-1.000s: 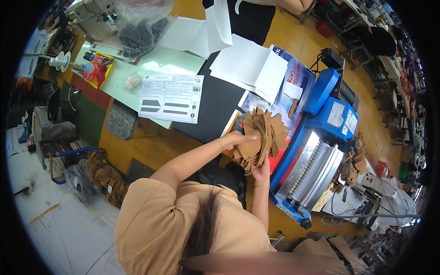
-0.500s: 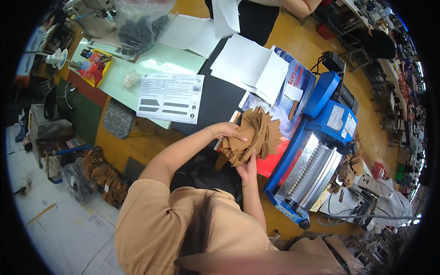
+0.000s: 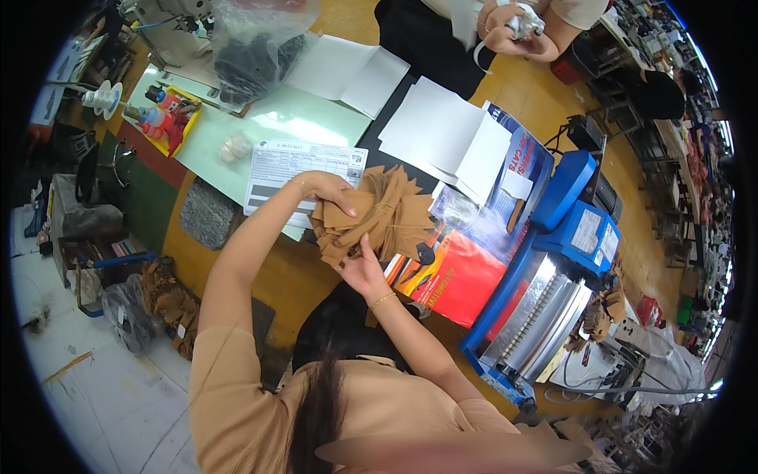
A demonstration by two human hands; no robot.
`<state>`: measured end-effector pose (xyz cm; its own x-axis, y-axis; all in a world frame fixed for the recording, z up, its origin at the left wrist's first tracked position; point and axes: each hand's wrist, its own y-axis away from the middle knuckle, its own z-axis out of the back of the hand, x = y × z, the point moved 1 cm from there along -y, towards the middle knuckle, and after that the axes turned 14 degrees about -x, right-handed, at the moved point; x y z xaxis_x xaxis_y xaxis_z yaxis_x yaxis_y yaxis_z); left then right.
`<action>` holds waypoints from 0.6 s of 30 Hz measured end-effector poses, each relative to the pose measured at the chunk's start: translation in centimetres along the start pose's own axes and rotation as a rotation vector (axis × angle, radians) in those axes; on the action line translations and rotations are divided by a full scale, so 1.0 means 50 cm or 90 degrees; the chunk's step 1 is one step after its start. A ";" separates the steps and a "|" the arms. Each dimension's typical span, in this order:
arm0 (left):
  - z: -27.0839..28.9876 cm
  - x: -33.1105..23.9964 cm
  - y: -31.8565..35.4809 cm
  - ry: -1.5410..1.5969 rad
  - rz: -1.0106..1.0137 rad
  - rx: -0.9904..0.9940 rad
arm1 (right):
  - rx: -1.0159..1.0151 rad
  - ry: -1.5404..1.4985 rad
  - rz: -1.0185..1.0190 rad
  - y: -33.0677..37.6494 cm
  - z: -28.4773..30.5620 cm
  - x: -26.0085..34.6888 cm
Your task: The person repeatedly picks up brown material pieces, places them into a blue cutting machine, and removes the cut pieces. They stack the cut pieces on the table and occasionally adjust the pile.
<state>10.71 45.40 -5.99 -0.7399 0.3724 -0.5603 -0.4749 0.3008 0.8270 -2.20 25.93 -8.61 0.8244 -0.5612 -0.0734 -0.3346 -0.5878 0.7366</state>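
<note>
A tied bundle of flat brown cut pieces (image 3: 395, 213), leather or fabric, fans out with pointed ends between my hands. My left hand (image 3: 327, 188) is closed on its upper left edge, thumb lying over the top. From below, my right hand (image 3: 363, 270) grips the lower edge with the thumb up on the front. Partly covered by my left hand and the bundle, a printed sheet (image 3: 272, 170) lies on the pale green table (image 3: 213, 178).
Right of me stands a blue machine with metal rollers (image 3: 537, 304), beside a red printed cover (image 3: 474, 276). White paper sheets (image 3: 434, 130) lie farther back. A yellow tray (image 3: 185, 126) of bottles sits left. Across the table, a co-worker's hands (image 3: 505, 31) hold a white object.
Both my hands have carried the brown bundle to the left, over the printed sheet's edge. More of the red cover shows. The co-worker's hands with a white object have come into view.
</note>
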 end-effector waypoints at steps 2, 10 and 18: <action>0.041 0.018 0.008 -0.047 -0.008 -0.044 | -0.037 0.036 0.000 -0.026 -0.023 -0.014; 0.084 0.095 0.018 -0.135 -0.034 -0.286 | -0.201 0.281 -0.070 -0.016 0.008 -0.043; 0.033 0.111 0.071 -0.149 -0.298 -0.757 | -0.161 0.503 0.006 0.196 0.083 -0.006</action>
<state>5.70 50.00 -6.25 -0.3469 0.6247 -0.6996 -0.8823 -0.4705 0.0174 -7.64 17.92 -4.17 0.9311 0.0649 0.3589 -0.3087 -0.3837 0.8703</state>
